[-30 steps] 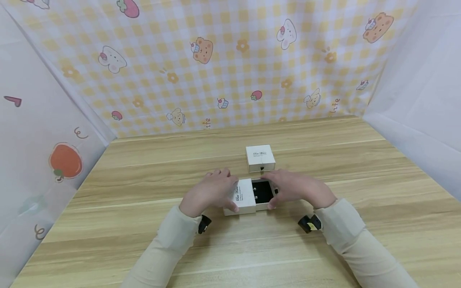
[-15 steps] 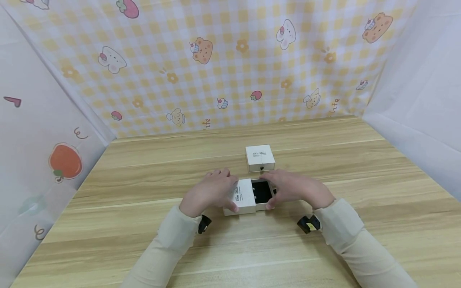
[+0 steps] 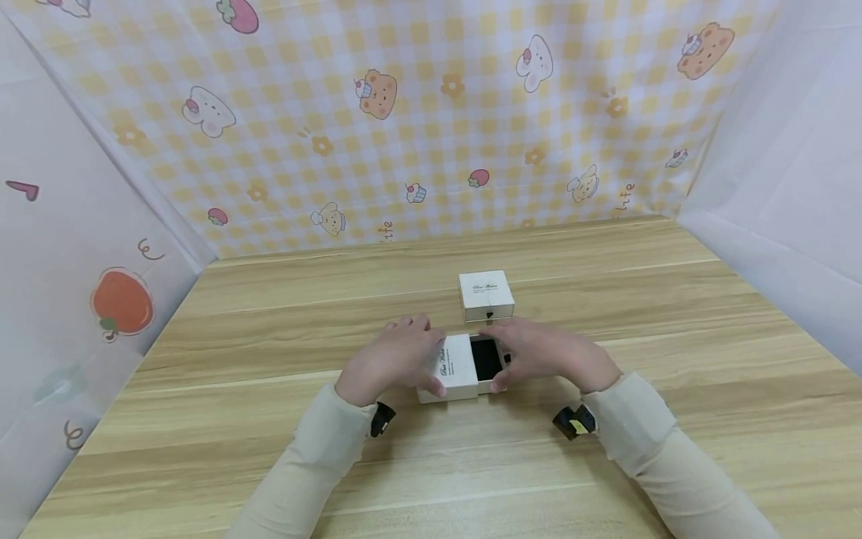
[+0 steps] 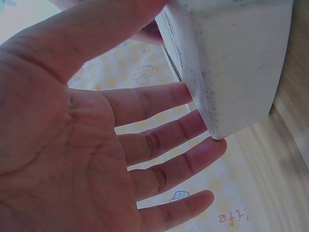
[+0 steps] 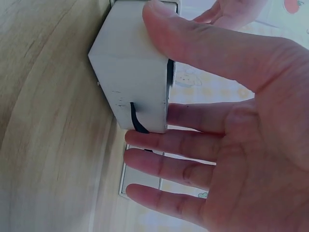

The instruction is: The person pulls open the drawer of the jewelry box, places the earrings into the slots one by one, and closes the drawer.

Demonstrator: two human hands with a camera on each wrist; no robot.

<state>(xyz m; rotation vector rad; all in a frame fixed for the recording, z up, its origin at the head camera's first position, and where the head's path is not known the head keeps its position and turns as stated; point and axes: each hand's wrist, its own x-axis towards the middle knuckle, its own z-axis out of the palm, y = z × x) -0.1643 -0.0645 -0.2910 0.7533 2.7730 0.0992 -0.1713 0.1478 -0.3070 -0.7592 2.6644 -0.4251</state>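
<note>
A white drawer-style jewelry box lies on the table, its printed sleeve (image 3: 459, 367) on the left and its drawer (image 3: 488, 388) partly out on the right. Black padding (image 3: 485, 359) lines the drawer. My left hand (image 3: 393, 358) holds the sleeve between thumb and fingers; in the left wrist view the fingertips meet the white sleeve end (image 4: 246, 67). On the other side, my right hand (image 3: 542, 352) pinches the drawer across its near and far walls. A black ribbon tab (image 5: 136, 118) sticks out of the drawer front (image 5: 140, 82) in the right wrist view, beside the fingers.
Just behind stands a second white printed box (image 3: 486, 292), closed, with a small black tab. The wooden table (image 3: 269, 314) ends at a yellow checked cloth (image 3: 431, 120) at the back. White cloths hang at both sides.
My right hand has moved slightly left, sliding the drawer further into the sleeve. Two small pearl-like studs seen on the padding earlier are now hidden. The left hand stays put.
</note>
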